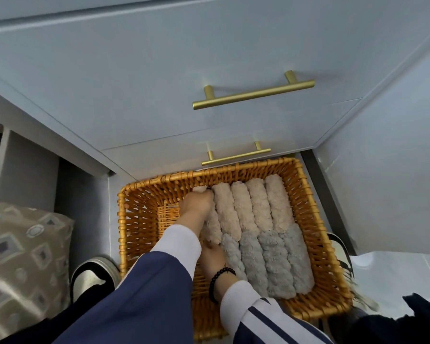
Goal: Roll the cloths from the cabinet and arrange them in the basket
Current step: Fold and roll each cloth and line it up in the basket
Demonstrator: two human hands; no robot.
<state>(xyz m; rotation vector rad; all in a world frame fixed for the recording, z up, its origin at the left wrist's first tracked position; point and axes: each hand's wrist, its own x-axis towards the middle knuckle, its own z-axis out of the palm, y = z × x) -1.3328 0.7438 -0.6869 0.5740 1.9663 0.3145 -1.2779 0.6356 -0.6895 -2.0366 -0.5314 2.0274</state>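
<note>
Wicker basket [139, 219] on pale floor tiles [395, 264], below blue drawers [159, 115] with brass handles [253, 95]. Nine rolled cloths [258, 234] packed right; left third bare. Left hand [196, 203] gripping cream roll [212, 227] being seated; right hand [212, 259] beside grey roll, grip unclear. Nearly complete.

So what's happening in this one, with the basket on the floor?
A person is bent over a wicker basket set in front of closed drawers. Four cream rolled cloths line the far row, with four grey rolled cloths in front of them. The left hand grips a fifth cream roll and tucks it into the row's left end. The right hand sits just in front, at the grey rolls; its grip is hidden. The basket's left part is unfilled.
</note>
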